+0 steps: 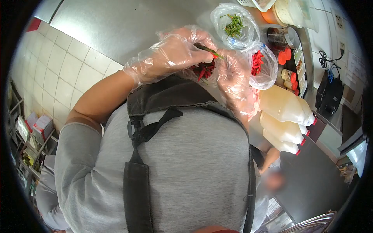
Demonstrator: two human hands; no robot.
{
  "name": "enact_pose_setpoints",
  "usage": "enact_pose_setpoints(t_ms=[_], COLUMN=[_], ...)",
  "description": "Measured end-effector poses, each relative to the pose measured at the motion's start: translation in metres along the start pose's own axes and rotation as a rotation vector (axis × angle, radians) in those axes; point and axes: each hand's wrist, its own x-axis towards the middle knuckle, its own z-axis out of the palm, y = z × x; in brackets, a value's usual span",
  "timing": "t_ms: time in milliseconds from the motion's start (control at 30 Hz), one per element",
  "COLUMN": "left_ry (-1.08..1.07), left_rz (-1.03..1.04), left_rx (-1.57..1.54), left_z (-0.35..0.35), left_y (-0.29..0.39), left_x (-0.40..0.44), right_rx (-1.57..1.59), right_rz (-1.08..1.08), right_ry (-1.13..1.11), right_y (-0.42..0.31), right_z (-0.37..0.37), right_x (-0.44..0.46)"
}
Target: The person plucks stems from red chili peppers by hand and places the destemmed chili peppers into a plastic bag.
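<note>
Both my hands wear clear plastic gloves and meet above the steel counter. My left hand (175, 52) is closed on a chili pepper (207, 49), dark green with some red, between thumb and fingers. At the stem end of that chili, my right hand (234, 75) has its fingertips pinched together. Below the hands lies a pile of red chilies (204, 72), partly hidden by the gloves. One clear plastic bag (217, 17) holds green chili stems (234, 26). Just right of my right hand, another clear bag (271, 73) contains red chilies (257, 63).
Several jugs of pale liquid (281, 105) with red caps stand to the right. Behind are a dark jar (276, 37), small red-lidded jars (288, 75) and an orange-based tub (278, 13). A shelf with boxes (42, 126) is at left. Another person's arm (269, 160) shows lower right.
</note>
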Motion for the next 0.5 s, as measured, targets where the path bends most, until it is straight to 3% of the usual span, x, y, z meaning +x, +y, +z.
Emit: enact_pose_setpoints(t_ms=[100, 233, 300, 333, 400, 500], left_ry=[-0.020, -0.084, -0.069, -0.074, -0.060, -0.056], left_rz=[-0.064, -0.217, -0.214, -0.212, -0.193, -0.256], left_rx=[-0.198, -0.402, -0.371, -0.369, -0.342, -0.362], left_z=[-0.001, -0.008, -0.009, -0.008, -0.008, -0.011], left_y=[0.007, 0.017, 0.020, 0.016, 0.004, 0.016], left_x=[0.003, 0.006, 0.005, 0.007, 0.009, 0.007], right_rx=[0.057, 0.169, -0.230, -0.232, -0.220, -0.457], right_rz=[0.039, 0.131, -0.117, -0.116, 0.196, 0.120], right_ry=[-0.023, 0.208, 0.385, 0.391, 0.128, 0.037], right_y=[-0.003, 0.023, 0.029, 0.040, 0.062, 0.083], right_z=[-0.003, -0.016, -0.030, -0.031, -0.030, -0.021], right_x=[0.001, 0.015, 0.033, 0.040, 0.054, 0.059])
